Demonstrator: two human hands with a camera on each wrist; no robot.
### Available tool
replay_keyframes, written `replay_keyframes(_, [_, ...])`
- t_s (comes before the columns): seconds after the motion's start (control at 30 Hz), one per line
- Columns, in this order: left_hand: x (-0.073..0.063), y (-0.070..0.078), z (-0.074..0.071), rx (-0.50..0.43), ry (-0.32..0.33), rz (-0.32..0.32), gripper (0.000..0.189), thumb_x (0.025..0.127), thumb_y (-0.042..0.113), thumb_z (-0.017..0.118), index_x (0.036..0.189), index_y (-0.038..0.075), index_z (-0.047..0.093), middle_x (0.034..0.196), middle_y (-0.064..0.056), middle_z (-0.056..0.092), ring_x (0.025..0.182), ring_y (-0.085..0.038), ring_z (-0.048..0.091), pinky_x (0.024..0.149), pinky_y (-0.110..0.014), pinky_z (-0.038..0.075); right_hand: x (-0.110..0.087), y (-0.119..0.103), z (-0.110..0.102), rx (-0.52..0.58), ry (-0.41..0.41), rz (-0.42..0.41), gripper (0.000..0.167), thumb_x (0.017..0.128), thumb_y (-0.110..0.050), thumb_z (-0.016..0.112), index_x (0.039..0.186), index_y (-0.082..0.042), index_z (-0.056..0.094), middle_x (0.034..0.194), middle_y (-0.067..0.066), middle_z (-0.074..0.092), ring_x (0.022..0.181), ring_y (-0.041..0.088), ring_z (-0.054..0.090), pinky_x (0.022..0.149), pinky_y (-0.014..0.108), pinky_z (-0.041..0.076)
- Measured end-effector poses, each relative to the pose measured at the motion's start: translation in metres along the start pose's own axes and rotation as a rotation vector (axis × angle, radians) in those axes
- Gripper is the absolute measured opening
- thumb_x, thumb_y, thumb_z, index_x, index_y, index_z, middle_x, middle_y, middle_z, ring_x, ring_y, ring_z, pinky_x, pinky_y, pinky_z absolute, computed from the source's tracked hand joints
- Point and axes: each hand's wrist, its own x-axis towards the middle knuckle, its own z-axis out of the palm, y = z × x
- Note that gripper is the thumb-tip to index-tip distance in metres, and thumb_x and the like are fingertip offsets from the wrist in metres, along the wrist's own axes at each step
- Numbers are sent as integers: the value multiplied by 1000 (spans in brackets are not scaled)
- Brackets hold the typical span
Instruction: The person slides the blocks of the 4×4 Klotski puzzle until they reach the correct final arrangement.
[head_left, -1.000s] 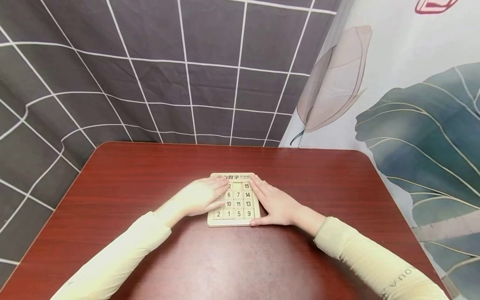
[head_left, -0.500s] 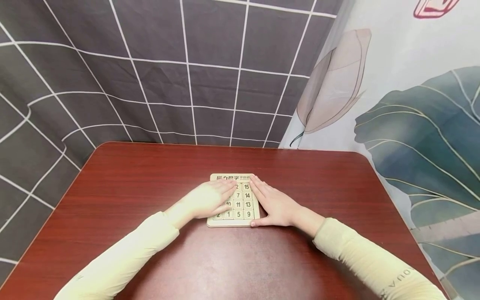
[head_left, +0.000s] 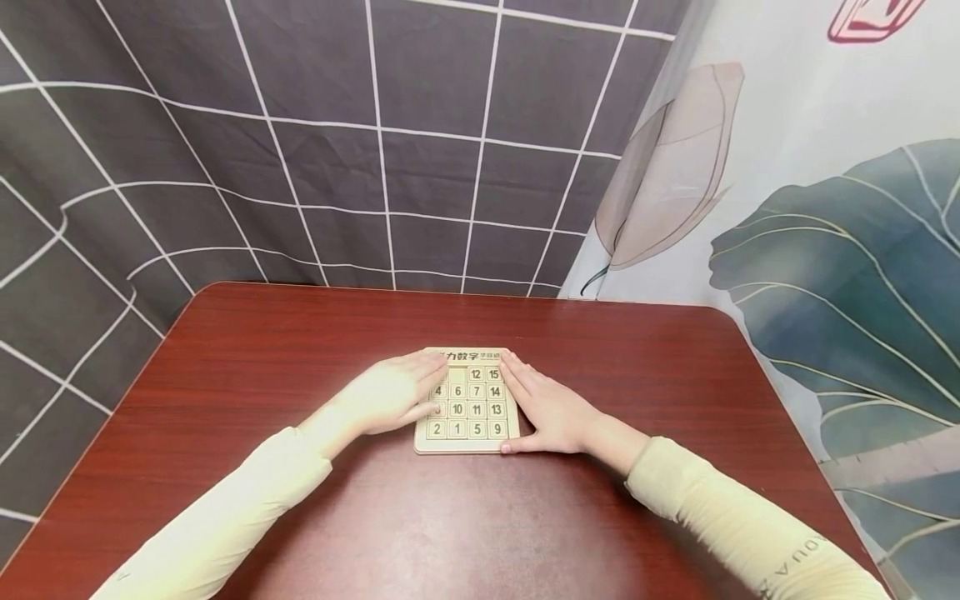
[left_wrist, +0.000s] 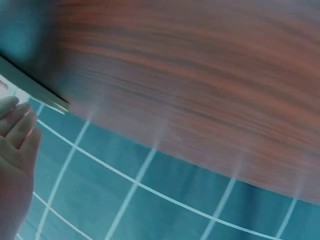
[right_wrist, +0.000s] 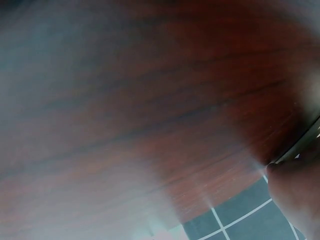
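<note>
A pale number sliding puzzle [head_left: 468, 447] lies flat on the table in the head view, its numbered tiles set in rows. The uncovered square [head_left: 457, 376] is in the top row, left of tile 12 [head_left: 476, 375]. Straight fingers of my left hand [head_left: 393, 392] lie over the puzzle's upper left part, hiding the top left corner. Along the right edge rest the extended fingers of my right hand [head_left: 555, 410], its thumb touching the lower right corner. The left wrist view shows the left hand [left_wrist: 15, 170] by the board's edge [left_wrist: 37, 92]; the right wrist view is blurred.
The puzzle sits around the middle of a dark red wooden table [head_left: 300, 350]. Behind the table hangs a grey curtain with white grid lines [head_left: 420, 183]. A white curtain with leaf prints [head_left: 817, 275] hangs at the right.
My left hand slides right over the top row, then back left. Tile 12 now sits one place further right, with the bare square on its left. The right hand stays put.
</note>
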Motion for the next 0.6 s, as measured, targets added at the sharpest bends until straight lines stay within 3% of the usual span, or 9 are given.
replay_keyframes(0.3, [-19, 0, -2, 18, 5, 4, 58, 103, 36, 65, 145, -4, 62, 151, -19, 62, 143, -32, 60, 123, -43, 47, 0, 1, 0, 3, -18, 19, 121, 91, -70, 69, 168, 5, 12, 179, 20, 2, 167, 34, 10, 135, 50, 26])
replay_keyframes(0.6, [-6, 8, -2, -25, -2, 16, 58, 104, 36, 62, 147, -3, 59, 154, -19, 60, 145, -31, 58, 123, -45, 47, 0, -1, 0, 6, -11, 15, 121, 90, -69, 70, 167, 6, 14, 179, 21, 4, 167, 35, 13, 133, 52, 29])
